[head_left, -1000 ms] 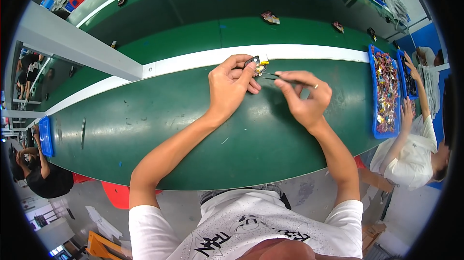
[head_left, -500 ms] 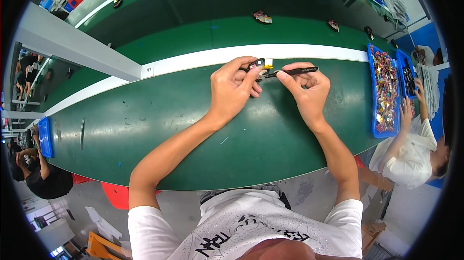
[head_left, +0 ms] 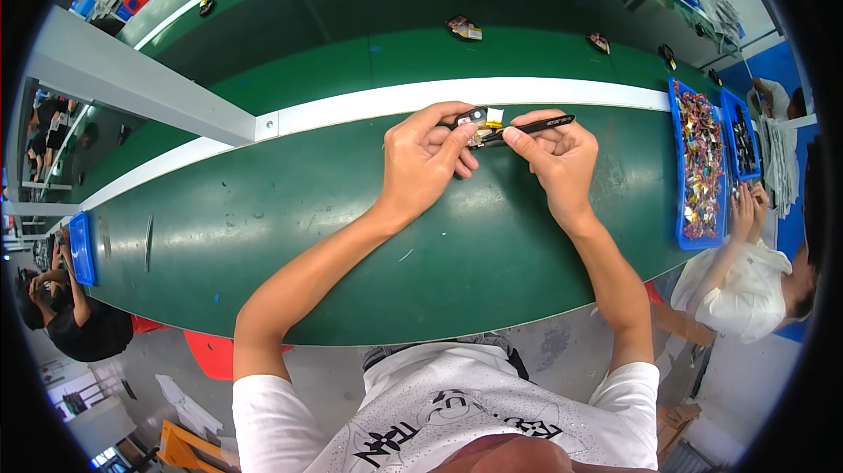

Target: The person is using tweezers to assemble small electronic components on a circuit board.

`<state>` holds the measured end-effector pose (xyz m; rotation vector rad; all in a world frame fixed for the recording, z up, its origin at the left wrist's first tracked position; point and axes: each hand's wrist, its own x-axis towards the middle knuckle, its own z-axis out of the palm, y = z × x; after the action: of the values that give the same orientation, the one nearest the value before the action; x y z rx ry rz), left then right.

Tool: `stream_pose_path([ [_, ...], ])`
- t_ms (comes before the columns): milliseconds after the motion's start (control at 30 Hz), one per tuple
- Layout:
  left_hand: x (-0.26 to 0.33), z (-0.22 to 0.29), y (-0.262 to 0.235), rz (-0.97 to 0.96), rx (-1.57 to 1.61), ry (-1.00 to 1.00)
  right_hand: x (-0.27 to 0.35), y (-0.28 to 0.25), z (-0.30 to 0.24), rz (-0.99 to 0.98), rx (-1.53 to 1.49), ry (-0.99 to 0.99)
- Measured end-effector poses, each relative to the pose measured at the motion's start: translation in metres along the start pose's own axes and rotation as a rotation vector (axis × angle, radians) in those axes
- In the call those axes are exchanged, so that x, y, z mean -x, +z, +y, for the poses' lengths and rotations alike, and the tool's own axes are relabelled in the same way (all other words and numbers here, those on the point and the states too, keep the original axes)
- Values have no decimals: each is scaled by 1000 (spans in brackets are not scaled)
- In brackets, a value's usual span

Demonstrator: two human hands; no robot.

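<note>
My left hand [head_left: 417, 157] is closed on a small black plastic part [head_left: 477, 115], pinched between thumb and fingers above the green table. A white and yellow tab [head_left: 495, 117] stands out at the part's right side. My right hand [head_left: 565, 166] grips black tweezers [head_left: 551, 122] like a pen. They point left, with their tips at the part beside the tab. Fingers hide much of the part, and the exact contact of the tips is too small to tell.
A blue tray [head_left: 677, 166] of small colourful pieces stands at right, beside a blue tray of black parts [head_left: 745, 144]. Beyond the white rail [head_left: 351, 104], a green belt [head_left: 395, 51] carries several black parts. A co-worker in white [head_left: 746, 284] sits at right; a grey post [head_left: 149, 78] rises at left.
The tweezers and my right hand have shifted slightly, and more of the white and yellow tab shows. Parts on the belt moved left. The right co-worker's hands came together.
</note>
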<state>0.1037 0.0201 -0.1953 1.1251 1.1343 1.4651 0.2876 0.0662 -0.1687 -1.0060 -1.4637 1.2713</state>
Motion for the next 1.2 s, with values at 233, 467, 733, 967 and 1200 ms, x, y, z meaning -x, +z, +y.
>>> stream_pose_path([
  [233,1,0,-1,-19,4,10,-2,-3,-4,-22,1,113],
  [467,1,-3,-2,-32,31,12,-2,-4,-5,-27,-33,158],
  [733,0,0,-3,-34,52,-4,-2,-4,-8,-42,-34,172],
  [967,-6,-1,-12,-120,167,-94,2,-7,1,-18,-29,3],
  [1200,-7,-1,-14,-146,185,-105,6,-3,10,18,203,-402],
])
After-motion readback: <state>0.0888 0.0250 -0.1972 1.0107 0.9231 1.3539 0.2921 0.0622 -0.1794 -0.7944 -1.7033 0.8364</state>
